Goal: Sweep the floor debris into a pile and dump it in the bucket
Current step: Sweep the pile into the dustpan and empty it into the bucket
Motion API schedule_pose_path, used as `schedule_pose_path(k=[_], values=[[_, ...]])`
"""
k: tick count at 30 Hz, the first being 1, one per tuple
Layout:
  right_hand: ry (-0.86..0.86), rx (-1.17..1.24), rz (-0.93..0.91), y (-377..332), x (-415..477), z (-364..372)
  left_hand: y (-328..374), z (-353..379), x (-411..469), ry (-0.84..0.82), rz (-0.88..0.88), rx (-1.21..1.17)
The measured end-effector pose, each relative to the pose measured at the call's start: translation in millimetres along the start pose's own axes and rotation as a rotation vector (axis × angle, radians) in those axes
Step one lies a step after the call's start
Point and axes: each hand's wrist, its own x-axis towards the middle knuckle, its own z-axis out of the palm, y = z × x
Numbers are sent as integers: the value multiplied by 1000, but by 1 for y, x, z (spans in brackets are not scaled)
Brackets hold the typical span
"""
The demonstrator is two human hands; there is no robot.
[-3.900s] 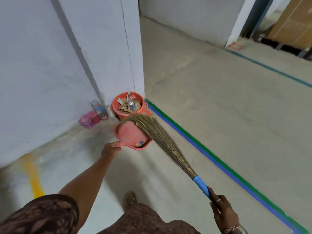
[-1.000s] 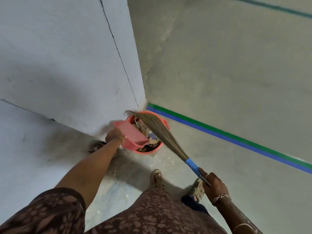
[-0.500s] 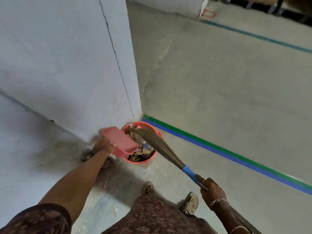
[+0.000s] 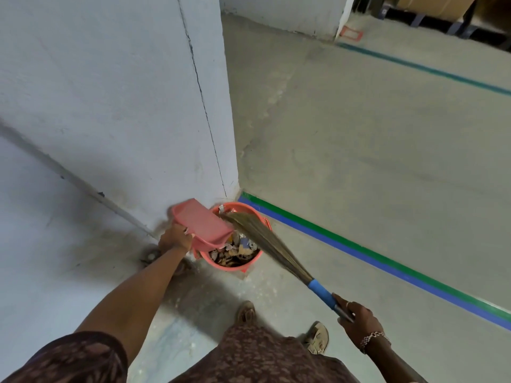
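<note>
Lower right, the right hand [image 4: 359,323] curls around the broom [image 4: 272,244] handle. At centre, the left hand [image 4: 177,239] grips the dustpan [image 4: 203,223], tipped over the bucket [image 4: 231,268] of debris [image 4: 235,254], just beside the wall [image 4: 124,106] corner.

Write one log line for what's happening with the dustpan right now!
step: dumping | left hand: holds dustpan tipped over bucket | right hand: holds broom, bristles over bucket | debris: in bucket
</note>
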Motion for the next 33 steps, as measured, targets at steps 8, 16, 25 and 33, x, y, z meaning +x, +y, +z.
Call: schedule_pose_path(k=[8, 16, 25, 33], values=[[-2, 375, -110, -3, 6, 4, -8, -10, -7, -21, 19, -67], [-15, 291, -134, -2, 14, -2, -2, -16, -19, 8, 104, -208], [78, 274, -81, 4, 12, -21, -6, -9, -35, -40, 142, -317], [-3, 302, -114, 11, 4, -48, 9, 11, -63, -81, 248, -262]])
